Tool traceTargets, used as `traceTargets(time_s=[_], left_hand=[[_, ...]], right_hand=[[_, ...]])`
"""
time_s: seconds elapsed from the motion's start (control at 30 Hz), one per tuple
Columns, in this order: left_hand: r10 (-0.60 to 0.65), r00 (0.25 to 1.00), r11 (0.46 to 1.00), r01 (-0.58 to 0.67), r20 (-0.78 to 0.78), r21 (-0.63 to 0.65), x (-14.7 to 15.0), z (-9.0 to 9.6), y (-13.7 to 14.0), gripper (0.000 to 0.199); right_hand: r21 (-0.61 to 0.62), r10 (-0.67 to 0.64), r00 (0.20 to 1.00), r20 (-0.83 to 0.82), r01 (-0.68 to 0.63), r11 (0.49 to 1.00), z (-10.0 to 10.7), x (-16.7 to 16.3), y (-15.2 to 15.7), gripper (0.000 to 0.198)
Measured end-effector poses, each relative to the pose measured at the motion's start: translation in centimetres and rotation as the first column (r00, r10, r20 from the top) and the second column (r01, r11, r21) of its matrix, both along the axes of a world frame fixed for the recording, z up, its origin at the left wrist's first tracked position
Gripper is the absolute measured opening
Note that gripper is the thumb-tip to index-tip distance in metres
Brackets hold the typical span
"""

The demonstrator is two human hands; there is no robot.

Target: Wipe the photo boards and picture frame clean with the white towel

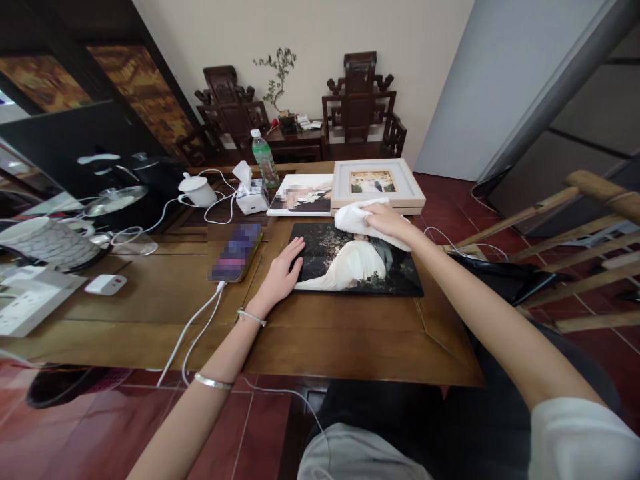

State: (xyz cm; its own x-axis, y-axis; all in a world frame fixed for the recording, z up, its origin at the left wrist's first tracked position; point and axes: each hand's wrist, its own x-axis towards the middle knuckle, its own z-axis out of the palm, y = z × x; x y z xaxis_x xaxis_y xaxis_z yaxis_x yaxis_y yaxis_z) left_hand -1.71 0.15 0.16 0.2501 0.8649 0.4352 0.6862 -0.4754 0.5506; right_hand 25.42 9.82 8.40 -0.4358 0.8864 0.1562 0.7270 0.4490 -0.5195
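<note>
A photo panel (357, 263), glossy and dark with a sweep of white across it, lies flat on the wooden table (310, 340). At its 9 o'clock edge the left hand (283, 270) rests palm-down, fingers nearly together, thumb apart. Toward 1 o'clock the outstretched right hand (387, 220) clutches a white cloth (350, 215), fingertips hidden. Beyond: framed picture (373, 181) at 12, tissue box (253, 198) at 10, phone (237, 253) at 9.

phone (236, 253): pixelated | print (356, 264): part-hidden (by cloth (353, 215)) | power strip (31, 303): cropped
</note>
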Motion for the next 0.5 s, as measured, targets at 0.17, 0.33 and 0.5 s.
traceTargets(time_s=[0.17,0.33,0.5], left_hand=[[0.009,1.0,1.0,-0.009,0.003,0.003,0.0,-0.1,0.0,0.041],[0.016,1.0,1.0,-0.016,0.001,0.009,0.2,-0.1,0.0,0.041],[0.027,1.0,1.0,-0.027,-0.004,0.004,0.4,0.1,-0.1,0.042]], right_hand=[[0.05,-0.02,1.0,-0.014,0.021,0.999,-0.6,-0.2,-3.1,0.023],[0.059,0.077,0.997,0.029,-0.079,0.995,-1.4,-0.2,-10.9,0.035],[0.025,0.235,0.97,0.065,-0.237,0.971,-0.9,0.2,-17.7,0.038]])
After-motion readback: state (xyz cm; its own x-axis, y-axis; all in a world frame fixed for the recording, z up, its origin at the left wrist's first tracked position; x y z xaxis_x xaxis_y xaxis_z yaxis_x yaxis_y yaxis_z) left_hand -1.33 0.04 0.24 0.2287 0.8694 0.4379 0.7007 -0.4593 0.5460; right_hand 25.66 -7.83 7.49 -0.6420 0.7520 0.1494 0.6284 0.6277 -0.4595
